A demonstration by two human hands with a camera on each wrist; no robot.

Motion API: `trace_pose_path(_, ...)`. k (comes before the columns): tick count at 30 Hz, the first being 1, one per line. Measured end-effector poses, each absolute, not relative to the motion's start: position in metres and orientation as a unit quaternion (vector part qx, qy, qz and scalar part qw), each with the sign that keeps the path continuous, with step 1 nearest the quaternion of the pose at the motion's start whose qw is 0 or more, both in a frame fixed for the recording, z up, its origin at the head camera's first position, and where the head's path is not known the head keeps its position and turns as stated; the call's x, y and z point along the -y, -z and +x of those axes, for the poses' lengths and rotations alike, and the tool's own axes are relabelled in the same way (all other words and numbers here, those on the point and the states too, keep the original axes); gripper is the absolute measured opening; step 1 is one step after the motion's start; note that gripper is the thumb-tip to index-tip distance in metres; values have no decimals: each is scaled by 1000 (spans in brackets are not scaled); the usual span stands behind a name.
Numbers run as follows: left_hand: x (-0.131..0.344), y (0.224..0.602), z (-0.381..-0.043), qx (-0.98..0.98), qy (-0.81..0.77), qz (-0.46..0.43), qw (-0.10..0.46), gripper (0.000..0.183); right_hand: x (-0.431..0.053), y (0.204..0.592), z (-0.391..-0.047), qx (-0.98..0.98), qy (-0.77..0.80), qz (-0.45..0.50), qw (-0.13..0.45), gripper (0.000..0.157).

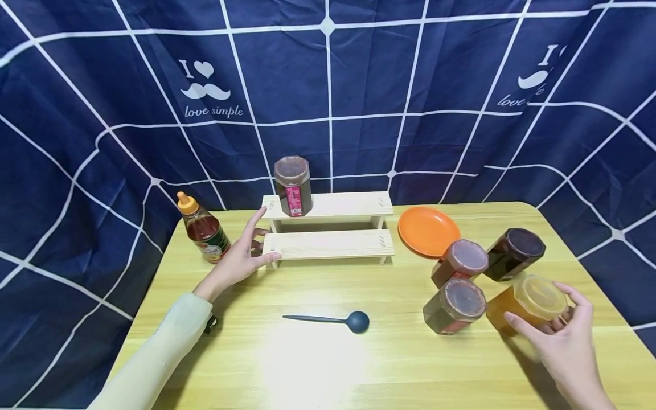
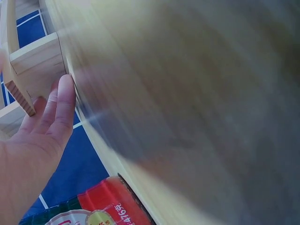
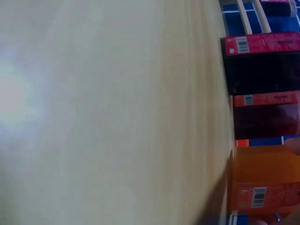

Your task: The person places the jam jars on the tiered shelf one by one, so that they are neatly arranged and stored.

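Head: right of a two-tier pale-wood rack (image 1: 328, 246), the right hand (image 1: 566, 336) grips an amber faceted jar (image 1: 504, 307), best kept level. Left wrist: the left hand (image 2: 40, 140), fingers extended, touches the rack. Right wrist: a dark-red faceted jar (image 3: 262, 122) stands rackward.

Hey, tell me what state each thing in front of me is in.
Wooden rack: standing, left hand touching its left end.
Jar on rack: lidded, upright.
Amber jar: lidded, gripped by right hand.
Grayish jar: lidded, upright.
Reddish jar: lidded, upright.
Darkest jar: lidded, upright.
Squeeze bottle: capped, upright.
Black spoon: lying down.
Orange plate: lying flat, visible part bare.
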State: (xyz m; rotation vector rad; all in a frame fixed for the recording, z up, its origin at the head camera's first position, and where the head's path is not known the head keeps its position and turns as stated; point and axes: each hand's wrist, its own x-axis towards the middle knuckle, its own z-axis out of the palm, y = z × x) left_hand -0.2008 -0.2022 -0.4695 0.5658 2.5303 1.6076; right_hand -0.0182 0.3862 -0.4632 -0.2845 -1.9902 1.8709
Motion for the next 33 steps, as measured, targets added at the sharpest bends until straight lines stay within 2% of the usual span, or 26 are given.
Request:
trace_pose_path(10, 202, 471, -202, -832, -521, 182, 50, 111, -396, 453, -15, 721, -654, -108, 204, 101)
trace_pose_path(18, 205, 472, -202, -834, -519, 180, 48, 111, -399, 425, -17, 764, -597, -111, 219, 104)
trace_pose_path(33, 202, 467, -201, -837, -513, 184, 47, 112, -395, 372, -35, 720, -637, -41, 273, 100)
